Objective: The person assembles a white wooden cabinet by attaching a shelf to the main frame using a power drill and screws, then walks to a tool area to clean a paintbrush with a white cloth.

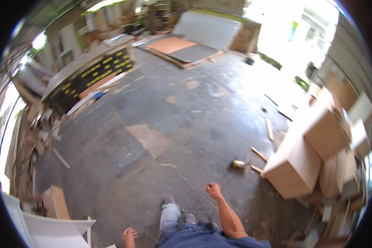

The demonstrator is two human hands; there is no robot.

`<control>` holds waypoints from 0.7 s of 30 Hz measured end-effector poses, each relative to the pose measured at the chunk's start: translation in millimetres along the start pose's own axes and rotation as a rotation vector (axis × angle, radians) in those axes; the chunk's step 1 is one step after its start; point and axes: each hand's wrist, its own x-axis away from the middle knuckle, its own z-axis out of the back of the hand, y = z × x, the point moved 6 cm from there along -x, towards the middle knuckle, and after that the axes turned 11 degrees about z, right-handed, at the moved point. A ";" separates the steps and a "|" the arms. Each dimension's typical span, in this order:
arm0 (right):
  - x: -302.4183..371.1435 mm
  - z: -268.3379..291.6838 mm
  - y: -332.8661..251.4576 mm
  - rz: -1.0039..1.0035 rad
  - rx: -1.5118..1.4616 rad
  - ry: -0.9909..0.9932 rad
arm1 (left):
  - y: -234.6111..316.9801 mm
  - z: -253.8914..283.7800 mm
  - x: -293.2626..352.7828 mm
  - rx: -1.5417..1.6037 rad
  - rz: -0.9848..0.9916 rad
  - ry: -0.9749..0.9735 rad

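My left hand (129,235) hangs low near the bottom edge, its fingers loosely bent and a little apart, with nothing in it. My right hand (213,190) is held forward over the floor, fingers curled in, and no object shows in it. Neither hand touches anything. Nearest to the left hand is a white curved furniture piece (56,227). A small pale canister-like object (239,164) lies on the floor ahead and to the right of my right hand.
Pale wooden boxes (291,173) are stacked at the right, with wood strips (259,154) beside them. A long dark bench side with yellow marks (97,76) stands at left. Panels (175,46) lie at the back. Wood scraps (41,124) line the left wall.
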 end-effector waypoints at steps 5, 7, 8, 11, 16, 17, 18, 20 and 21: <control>-136.2 -24.1 -21.0 0.080 0.010 -0.062 | -42.6 -6.9 -66.4 -0.045 0.449 0.057; -171.9 -33.8 17.6 0.031 0.151 -0.129 | -15.7 -36.4 -84.0 -0.070 0.614 0.135; -186.8 -18.8 89.7 -0.097 0.158 -0.120 | 29.2 -79.3 -115.4 -0.127 0.634 0.102; -206.6 -10.8 127.0 0.144 0.945 -0.831 | 126.8 -141.9 -185.0 -0.157 0.679 0.137; -274.0 35.1 90.4 -0.609 0.116 -0.297 | 443.5 -314.9 -287.6 -0.389 -0.099 0.023; -293.7 31.8 76.8 -0.631 0.066 -0.285 | 515.5 -345.4 -282.9 -0.347 -0.241 -0.014; -314.9 28.4 66.4 -0.650 0.028 -0.270 | 589.0 -381.8 -274.4 -0.308 -0.370 -0.054; -371.6 20.1 42.4 -0.650 0.016 -0.307 | 689.1 -441.3 -287.1 -0.198 -0.482 -0.110; -405.8 16.2 33.5 -0.650 0.025 -0.321 | 734.7 -469.9 -291.2 -0.174 -0.561 -0.126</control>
